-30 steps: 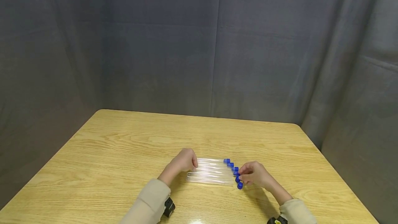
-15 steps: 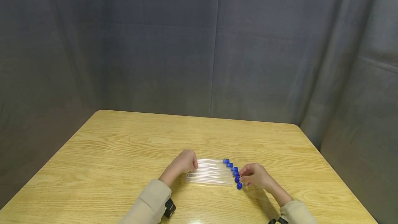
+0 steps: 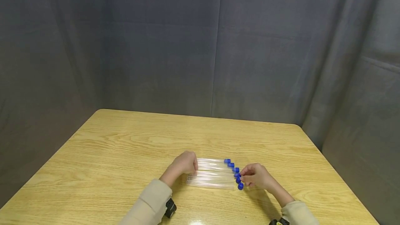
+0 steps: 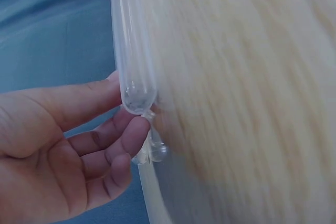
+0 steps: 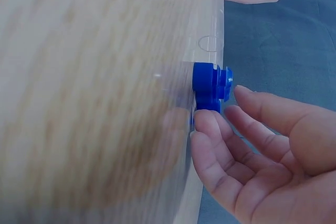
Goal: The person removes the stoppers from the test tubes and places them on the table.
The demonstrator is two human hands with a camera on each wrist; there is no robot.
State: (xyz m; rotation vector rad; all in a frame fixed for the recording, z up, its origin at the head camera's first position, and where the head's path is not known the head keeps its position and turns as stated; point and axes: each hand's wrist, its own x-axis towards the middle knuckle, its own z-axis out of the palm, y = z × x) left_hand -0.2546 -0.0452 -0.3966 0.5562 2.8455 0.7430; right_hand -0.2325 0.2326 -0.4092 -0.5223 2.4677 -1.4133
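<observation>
Clear, round-bottomed test tubes (image 3: 215, 175) lie side by side on the wooden table. Over their left ends is my left hand (image 3: 185, 162); in the left wrist view, its thumb and fingers pinch around the rounded ends, partly behind the nearest tube (image 4: 134, 51). Blue caps (image 3: 235, 170) run in a slanting row along the tubes' right ends; the far ones sit on tubes. My right hand (image 3: 256, 175) pinches a cap midway down the row between thumb and fingertips, largely hidden. Closer in, a loose blue cap (image 5: 205, 77) stands beside an open tube mouth (image 5: 211, 43).
The wooden table (image 3: 131, 138) extends around the tubes on every side. Grey curtains (image 3: 156, 44) hang behind it and at both sides. Each wrist carries a small black camera, such as the left camera (image 3: 170, 207).
The nearest tubes have shifted slightly toward me and spread a little. Both hands stay almost where they were, the left over the rounded ends, the right at the caps.
</observation>
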